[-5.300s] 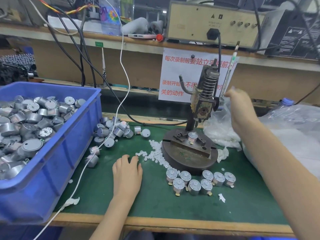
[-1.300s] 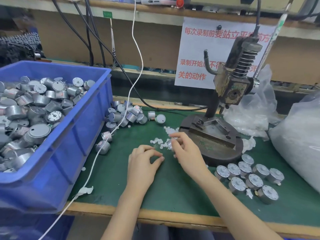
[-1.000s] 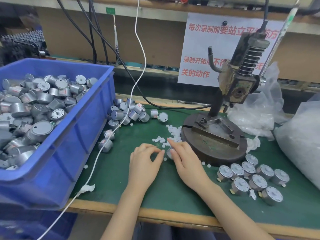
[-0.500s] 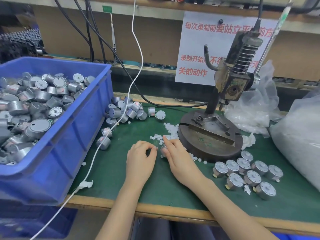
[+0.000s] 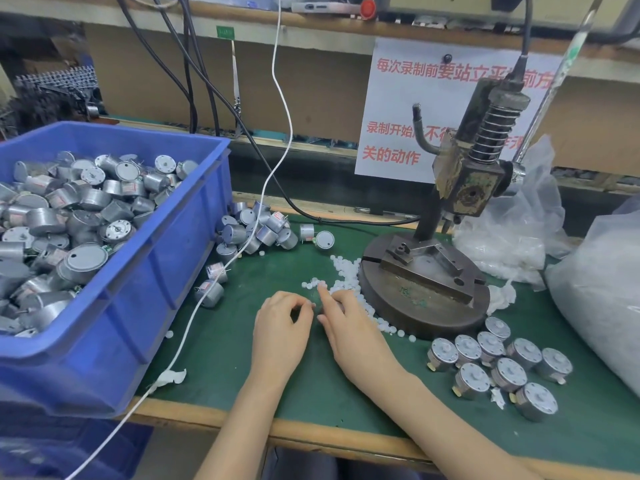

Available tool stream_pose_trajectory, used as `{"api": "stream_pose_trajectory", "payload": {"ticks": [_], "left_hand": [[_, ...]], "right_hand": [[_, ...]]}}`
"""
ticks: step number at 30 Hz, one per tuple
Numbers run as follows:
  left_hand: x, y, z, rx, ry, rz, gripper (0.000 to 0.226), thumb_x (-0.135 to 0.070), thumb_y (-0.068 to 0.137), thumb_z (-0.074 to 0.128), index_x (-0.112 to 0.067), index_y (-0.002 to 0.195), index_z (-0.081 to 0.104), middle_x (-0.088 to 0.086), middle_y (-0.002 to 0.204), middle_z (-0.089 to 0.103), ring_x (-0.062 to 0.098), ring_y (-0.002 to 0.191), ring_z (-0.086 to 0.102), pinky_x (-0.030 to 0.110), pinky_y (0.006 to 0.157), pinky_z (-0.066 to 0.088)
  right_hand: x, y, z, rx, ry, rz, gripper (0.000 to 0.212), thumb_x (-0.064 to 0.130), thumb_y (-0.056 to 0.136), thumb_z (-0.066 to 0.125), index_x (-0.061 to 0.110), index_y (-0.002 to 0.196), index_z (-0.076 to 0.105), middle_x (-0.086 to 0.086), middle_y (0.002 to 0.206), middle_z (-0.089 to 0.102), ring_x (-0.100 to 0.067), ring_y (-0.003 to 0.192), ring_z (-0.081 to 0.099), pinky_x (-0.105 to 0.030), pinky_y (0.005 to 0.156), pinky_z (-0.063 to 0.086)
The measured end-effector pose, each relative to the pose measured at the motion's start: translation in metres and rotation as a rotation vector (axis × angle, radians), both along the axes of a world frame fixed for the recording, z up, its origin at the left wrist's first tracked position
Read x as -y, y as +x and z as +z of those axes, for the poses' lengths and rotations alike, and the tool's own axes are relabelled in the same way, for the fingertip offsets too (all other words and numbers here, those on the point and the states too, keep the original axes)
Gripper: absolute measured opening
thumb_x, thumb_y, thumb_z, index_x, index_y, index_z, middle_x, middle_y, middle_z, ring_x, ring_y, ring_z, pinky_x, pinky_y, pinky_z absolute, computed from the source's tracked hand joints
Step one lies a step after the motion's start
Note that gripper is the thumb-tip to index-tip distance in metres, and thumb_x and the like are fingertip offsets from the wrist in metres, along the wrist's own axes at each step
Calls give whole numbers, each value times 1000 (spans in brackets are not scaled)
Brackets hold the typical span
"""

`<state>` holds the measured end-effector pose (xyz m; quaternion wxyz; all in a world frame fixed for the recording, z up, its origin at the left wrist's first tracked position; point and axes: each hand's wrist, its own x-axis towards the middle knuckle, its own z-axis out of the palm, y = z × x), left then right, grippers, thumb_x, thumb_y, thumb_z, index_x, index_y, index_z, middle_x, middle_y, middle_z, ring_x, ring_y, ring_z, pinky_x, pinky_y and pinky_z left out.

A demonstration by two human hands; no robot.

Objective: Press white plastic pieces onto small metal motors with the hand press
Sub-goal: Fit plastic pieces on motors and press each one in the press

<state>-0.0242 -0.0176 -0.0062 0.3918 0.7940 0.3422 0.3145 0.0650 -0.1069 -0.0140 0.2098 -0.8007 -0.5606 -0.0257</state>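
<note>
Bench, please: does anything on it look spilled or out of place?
Yes. White pieces lie scattered on the mat beside the press base, and motors lie tumbled outside the blue bin.

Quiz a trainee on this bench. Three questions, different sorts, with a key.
1. Short answer: on which side of the hand press is the blue bin?
2. True or false: the press's holder is empty.
3. The loose white plastic pieces lie: A in the bin; B on the green mat by the press base; C on the shelf.
Key: 1 left; 2 true; 3 B.
</note>
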Motion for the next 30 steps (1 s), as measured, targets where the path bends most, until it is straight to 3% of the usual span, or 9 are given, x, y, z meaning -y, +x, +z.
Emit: {"api": "stream_pose_trajectory", "payload": {"ticks": [7, 11, 13, 16, 19, 21, 26, 28, 30], "left_hand": [[-1, 3, -2, -1, 31, 22, 16, -9, 86, 56, -13, 72, 64, -4, 78, 58, 18, 80, 53, 28, 75, 39], [-2, 0, -2, 61, -15, 32, 19, -4, 86, 56, -14, 73, 64, -7, 78, 60, 11, 77, 55, 10, 68, 36], [-3, 0, -2, 72, -22, 42, 19, -3, 85, 56, -14, 73, 64, -6, 78, 62, 9, 76, 55, 6, 68, 36], [-4, 1, -3, 60, -7, 46, 18, -3, 85, 56, -12, 72, 65, -5, 77, 62, 9, 74, 55, 12, 65, 35], [-4, 1, -3, 69, -19, 45, 19, -4, 84, 56, -13, 71, 65, -3, 77, 62, 7, 74, 55, 12, 65, 35], [-3, 1, -3, 74, -29, 48, 19, -5, 84, 55, -14, 70, 65, -3, 77, 62, 5, 75, 54, 10, 64, 35], [-2, 2, -3, 63, -28, 44, 19, -5, 84, 55, -12, 69, 64, -3, 77, 62, 13, 77, 56, 11, 64, 36], [-2, 1, -3, 61, -23, 40, 19, -5, 85, 55, -11, 69, 64, -2, 77, 62, 14, 78, 56, 9, 67, 38], [-3, 1, -3, 58, -20, 38, 19, -5, 85, 55, -10, 69, 64, -1, 77, 62, 15, 78, 56, 13, 66, 37]], "right_hand": [[-2, -2, 3, 50, -82, 34, 51, 29, 102, 29, 16, 150, 14, -10, 128, 36, -28, 110, 42, -38, 82, 40], [-1, -2, 4, 50, -74, -5, 51, 30, 102, 28, 16, 149, 14, -9, 127, 38, -27, 107, 43, -29, 76, 33], [2, -5, 9, 61, -31, -34, 52, 28, 100, 39, 12, 147, 25, -10, 120, 46, -27, 101, 50, -31, 77, 40], [12, -13, 15, 122, 74, -29, 50, 21, 79, 72, 4, 124, 59, -8, 87, 60, -24, 70, 61, -23, 59, 48], [25, -17, 19, 78, 28, -37, 36, 22, 89, 58, 9, 122, 56, -8, 101, 56, -26, 89, 57, -29, 76, 46], [30, -16, 23, 51, -66, -79, 28, 26, 96, 43, 13, 121, 47, -4, 116, 48, -23, 105, 46, -27, 86, 34], [32, -14, 43, -48, -204, -130, 12, 14, 93, 41, 15, 103, 35, -9, 111, 55, -27, 101, 48, -30, 67, 24], [31, -13, 47, -95, -239, -135, 14, 12, 91, 43, 14, 103, 36, -10, 113, 54, -28, 102, 50, -33, 70, 30], [30, -11, 48, -122, -268, -130, 28, 13, 91, 46, 9, 118, 44, -9, 121, 49, -28, 108, 49, -33, 81, 37]]}}
